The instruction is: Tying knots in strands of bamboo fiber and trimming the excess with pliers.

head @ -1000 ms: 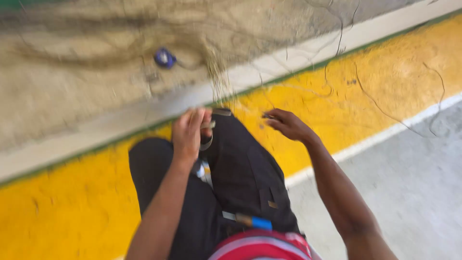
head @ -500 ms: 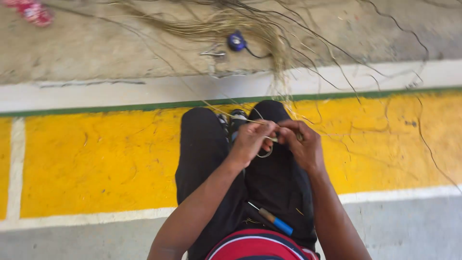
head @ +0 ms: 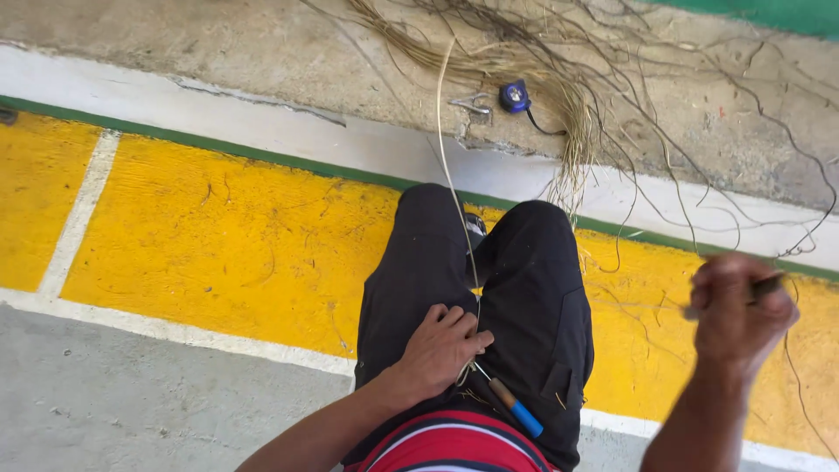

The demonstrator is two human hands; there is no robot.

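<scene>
While the left hand (head: 437,350) rests on the black-trousered lap, its fingers pinch a thin pale straw strand (head: 447,166). Raised and blurred, the right hand (head: 738,308) has its fingers closed around a dark slender tool (head: 769,282). A small blue round tape measure (head: 516,96) lies on the concrete floor.

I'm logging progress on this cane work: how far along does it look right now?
Early stage. Done: one pale strand is drawn out of the fibre pile and runs to the lap. In hand: the left hand pins it on the thigh; the raised right hand grips a blurred tool. Left: most of the pile lies loose; nothing woven shows.
</scene>
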